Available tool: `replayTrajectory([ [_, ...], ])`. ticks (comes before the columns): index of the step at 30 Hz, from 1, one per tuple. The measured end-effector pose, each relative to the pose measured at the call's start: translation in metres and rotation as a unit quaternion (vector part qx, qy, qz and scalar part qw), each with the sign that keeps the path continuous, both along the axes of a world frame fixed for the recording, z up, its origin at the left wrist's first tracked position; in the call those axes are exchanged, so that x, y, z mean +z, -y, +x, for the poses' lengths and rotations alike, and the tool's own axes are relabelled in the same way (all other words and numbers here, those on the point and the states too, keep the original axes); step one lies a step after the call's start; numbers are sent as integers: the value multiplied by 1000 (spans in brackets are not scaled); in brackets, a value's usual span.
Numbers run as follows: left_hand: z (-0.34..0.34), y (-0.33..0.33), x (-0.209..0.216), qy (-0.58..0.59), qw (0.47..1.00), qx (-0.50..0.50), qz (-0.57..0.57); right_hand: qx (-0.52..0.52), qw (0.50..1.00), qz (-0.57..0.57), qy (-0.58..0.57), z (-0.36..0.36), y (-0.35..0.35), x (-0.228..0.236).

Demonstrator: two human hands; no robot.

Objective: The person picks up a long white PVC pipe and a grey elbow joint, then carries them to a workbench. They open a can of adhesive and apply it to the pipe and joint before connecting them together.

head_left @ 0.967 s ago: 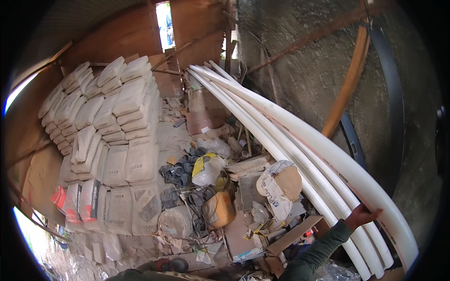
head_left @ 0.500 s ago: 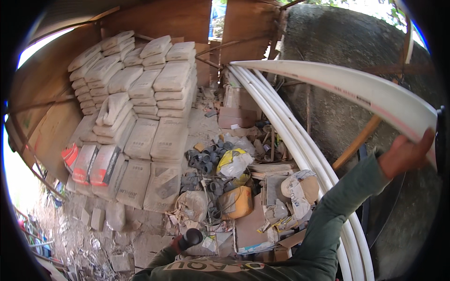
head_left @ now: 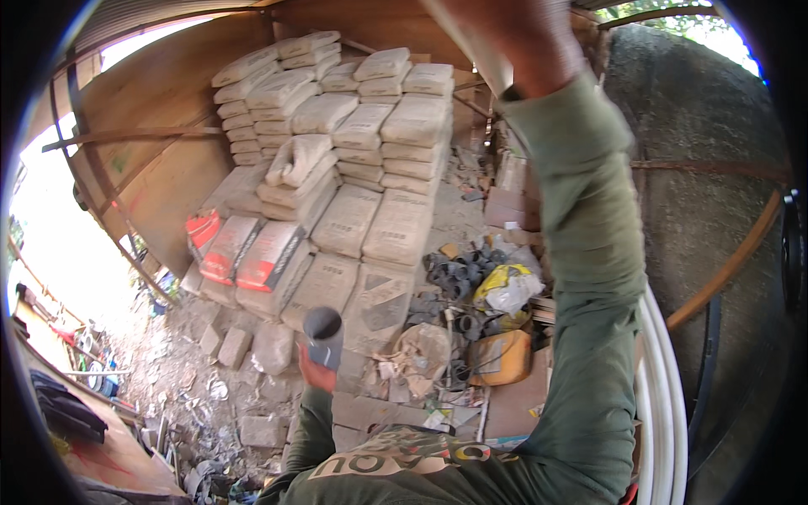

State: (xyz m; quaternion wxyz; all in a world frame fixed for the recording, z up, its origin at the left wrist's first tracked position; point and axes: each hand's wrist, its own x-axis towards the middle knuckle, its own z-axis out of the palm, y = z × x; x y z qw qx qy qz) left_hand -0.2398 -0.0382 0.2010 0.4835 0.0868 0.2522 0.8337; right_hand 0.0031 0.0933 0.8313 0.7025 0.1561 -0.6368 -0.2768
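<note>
Fingers of left hand (head_left: 317,374) wrapped round fitting (head_left: 325,330). Right hand (head_left: 536,44) raised at pipe (head_left: 478,44), top edge; blurred, cannot tell finger closure. Judged step: handling pipe; next move calls for steady support.

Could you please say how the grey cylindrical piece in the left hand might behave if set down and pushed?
The grey cylindrical piece would probably roll on its round side. It seems stiff, showing no dent where the left hand grips, and perhaps light, since that hand alone holds it.
</note>
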Motion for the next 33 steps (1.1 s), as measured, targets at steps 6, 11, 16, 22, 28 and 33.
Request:
replayTrajectory([
  [6,-97,48,125,-61,956,277,77,-43,972,-139,182,-166,17,-186],
  [11,-128,136,159,-128,888,341,281,-4,903,-225,367,-234,50,-324],
  [16,-146,212,117,-109,906,319,257,-12,854,-261,450,-266,72,-427],
  [22,-170,253,17,-43,921,318,222,29,782,-289,551,-288,75,-482],
  [28,-195,271,-94,-48,921,328,203,102,686,-652,306,-270,-53,-566],
  [33,-242,282,-144,-319,764,429,-360,144,505,-849,-53,-214,-274,-663],
])
